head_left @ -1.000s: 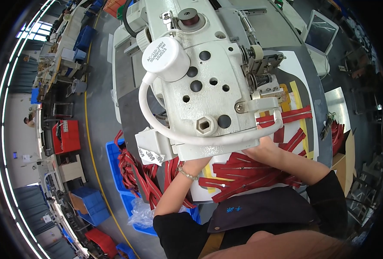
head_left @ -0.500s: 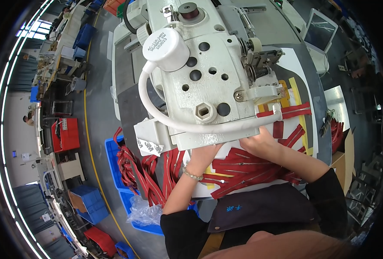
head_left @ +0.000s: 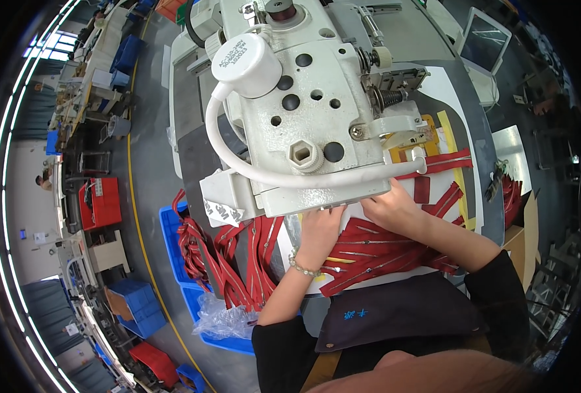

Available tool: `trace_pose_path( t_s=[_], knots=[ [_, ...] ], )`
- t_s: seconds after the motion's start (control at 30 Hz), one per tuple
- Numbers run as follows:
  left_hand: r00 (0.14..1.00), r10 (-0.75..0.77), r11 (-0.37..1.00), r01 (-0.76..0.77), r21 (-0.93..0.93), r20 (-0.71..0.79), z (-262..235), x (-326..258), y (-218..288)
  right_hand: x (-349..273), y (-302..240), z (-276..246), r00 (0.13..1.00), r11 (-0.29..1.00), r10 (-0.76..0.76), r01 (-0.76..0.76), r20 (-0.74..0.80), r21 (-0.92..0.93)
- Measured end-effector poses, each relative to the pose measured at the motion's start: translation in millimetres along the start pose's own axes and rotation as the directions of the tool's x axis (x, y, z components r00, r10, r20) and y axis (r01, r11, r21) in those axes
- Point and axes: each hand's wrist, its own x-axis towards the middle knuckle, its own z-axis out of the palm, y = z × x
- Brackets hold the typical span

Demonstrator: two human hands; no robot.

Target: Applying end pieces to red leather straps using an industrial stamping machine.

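Both hands have slid closer under the sewing machine since a second ago, and its white head now fills more of the view. Below that head, red zipper strips lie fanned on the white table, long axes running left to right. Left hand rests flat on them, fingers spread; right hand, nearer the needle side, presses down loosely curled, gripping nothing visible. Left of the machine, a blue bin spills more strips above grey floor.
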Motion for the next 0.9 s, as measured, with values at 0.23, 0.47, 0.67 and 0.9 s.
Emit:
trace_pose_path(
  t_s=[0.23, 0.47, 0.67, 0.9],
  knots=[
    [0.998, 0.044, 0.981, -0.035, 0.193, -0.043, -2.4, 6.7, 5.7, -1.0, 1.5, 2.1, 1.0, 0.999, 0.002, -0.003, -0.019, -0.033],
    [0.998, 0.053, 0.956, -0.044, 0.291, -0.022, 1.9, 9.0, 3.1, -1.5, 1.6, 5.2, 0.999, 1.0, 0.003, -0.004, -0.041, -0.024],
    [0.998, 0.055, 0.948, -0.042, 0.315, -0.03, 1.5, 9.3, 3.4, -3.0, 1.9, 6.0, 0.999, 0.999, 0.003, -0.005, -0.05, -0.043],
    [0.996, 0.066, 0.94, -0.044, 0.338, -0.052, 2.1, 9.8, 3.0, -3.8, 1.3, 7.9, 0.999, 0.998, 0.013, -0.015, -0.048, -0.053]
  ],
)
